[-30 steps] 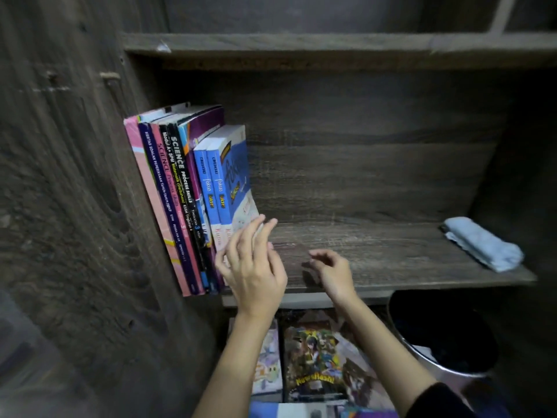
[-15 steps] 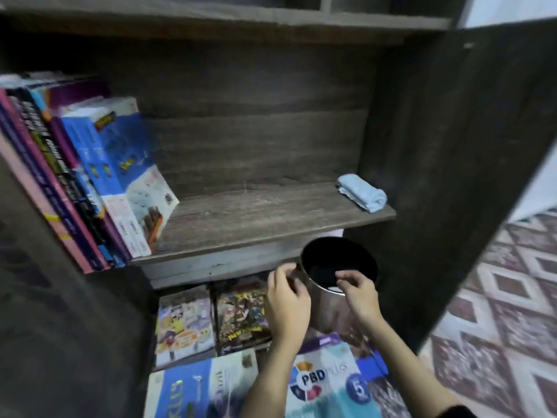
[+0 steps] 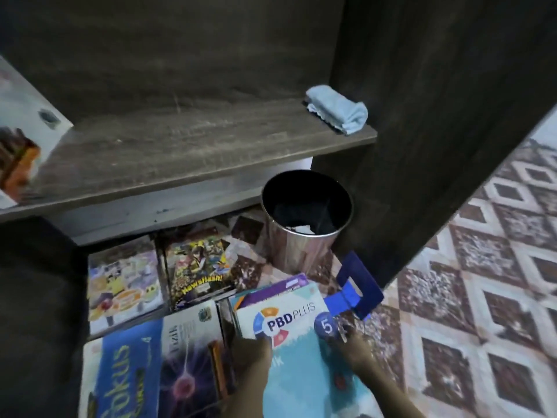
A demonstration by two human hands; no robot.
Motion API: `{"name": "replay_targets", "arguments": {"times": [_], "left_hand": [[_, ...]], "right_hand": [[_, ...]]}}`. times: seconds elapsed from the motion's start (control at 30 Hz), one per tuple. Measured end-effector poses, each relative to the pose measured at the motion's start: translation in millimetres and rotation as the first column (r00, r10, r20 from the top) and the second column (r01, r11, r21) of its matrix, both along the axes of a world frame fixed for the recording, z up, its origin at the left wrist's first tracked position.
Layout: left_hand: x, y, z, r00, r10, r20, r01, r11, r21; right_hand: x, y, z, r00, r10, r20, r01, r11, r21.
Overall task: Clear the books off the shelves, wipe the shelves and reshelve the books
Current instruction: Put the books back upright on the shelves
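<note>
A pale blue PBD Plus book [image 3: 289,327] lies on top of a pile on the floor, below the wooden shelf [image 3: 196,152]. My left hand [image 3: 251,354] grips its left edge with the thumb on the cover. My right hand [image 3: 357,349] holds its right edge beside the round "5" mark. More books lie flat on the floor: a blue Fokus book [image 3: 126,375], a Newsflash comic [image 3: 196,267] and a cartoon-covered one [image 3: 123,285]. One leaning book [image 3: 24,131] shows on the shelf at the far left. A folded light-blue cloth [image 3: 339,111] rests at the shelf's right end.
A shiny metal bin [image 3: 306,224] stands on the floor under the shelf's right end, just behind the pile. A dark blue folder [image 3: 360,286] lies next to it. The cabinet's dark side panel [image 3: 422,131] rises on the right, with patterned floor tiles [image 3: 482,297] beyond.
My view dropped from the shelved books toward the floor. Both hands came down off the shelf, past the bin, and closed on the PBD Plus book.
</note>
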State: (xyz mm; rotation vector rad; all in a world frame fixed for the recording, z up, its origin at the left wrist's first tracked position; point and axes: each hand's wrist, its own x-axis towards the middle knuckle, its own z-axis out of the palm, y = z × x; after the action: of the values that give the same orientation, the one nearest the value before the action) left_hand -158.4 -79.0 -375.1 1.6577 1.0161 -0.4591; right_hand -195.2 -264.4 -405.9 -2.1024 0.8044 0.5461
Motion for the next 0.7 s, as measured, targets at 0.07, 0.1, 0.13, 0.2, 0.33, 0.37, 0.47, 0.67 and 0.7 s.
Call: {"name": "replay_targets", "arguments": {"times": [0.07, 0.1, 0.13, 0.2, 0.33, 0.37, 0.47, 0.67, 0.7], "left_hand": [[-1, 2, -18, 0.996, 0.004, -0.092, -0.002, 1.000, 0.023], [-2, 4, -31, 0.992, 0.002, -0.127, 0.001, 1.000, 0.021], [-3, 5, -35, 0.988, 0.002, -0.155, -0.002, 1.000, -0.005], [-3, 6, -41, 0.988, -0.013, -0.154, 0.004, 0.999, -0.053], [-5, 10, -46, 0.987, -0.076, -0.141, 0.078, 0.997, 0.010], [-6, 11, -46, 0.986, -0.097, -0.133, 0.100, 0.995, 0.021], [-8, 12, -48, 0.986, -0.134, -0.096, 0.141, 0.987, 0.079], [-9, 13, -41, 0.992, -0.066, -0.103, 0.068, 0.998, 0.017], [-9, 15, -40, 0.993, -0.053, -0.106, 0.052, 0.999, -0.013]], "right_hand": [[-1, 3, -10, 0.998, -0.036, -0.045, 0.037, 0.999, 0.015], [-4, 4, -15, 0.997, -0.047, -0.055, 0.048, 0.999, 0.015], [-6, 6, -20, 0.996, -0.050, -0.070, 0.051, 0.999, 0.007], [-6, 6, -28, 0.996, -0.043, -0.081, 0.039, 0.998, -0.048], [-1, 7, -31, 0.993, -0.053, -0.102, 0.039, 0.991, -0.129], [0, 7, -31, 0.994, -0.056, -0.099, 0.042, 0.989, -0.140], [2, 7, -33, 0.993, -0.058, -0.103, 0.041, 0.986, -0.163], [-2, 6, -33, 0.996, -0.069, -0.053, 0.057, 0.979, -0.198], [-2, 7, -32, 0.996, -0.076, -0.049, 0.065, 0.978, -0.197]]}}
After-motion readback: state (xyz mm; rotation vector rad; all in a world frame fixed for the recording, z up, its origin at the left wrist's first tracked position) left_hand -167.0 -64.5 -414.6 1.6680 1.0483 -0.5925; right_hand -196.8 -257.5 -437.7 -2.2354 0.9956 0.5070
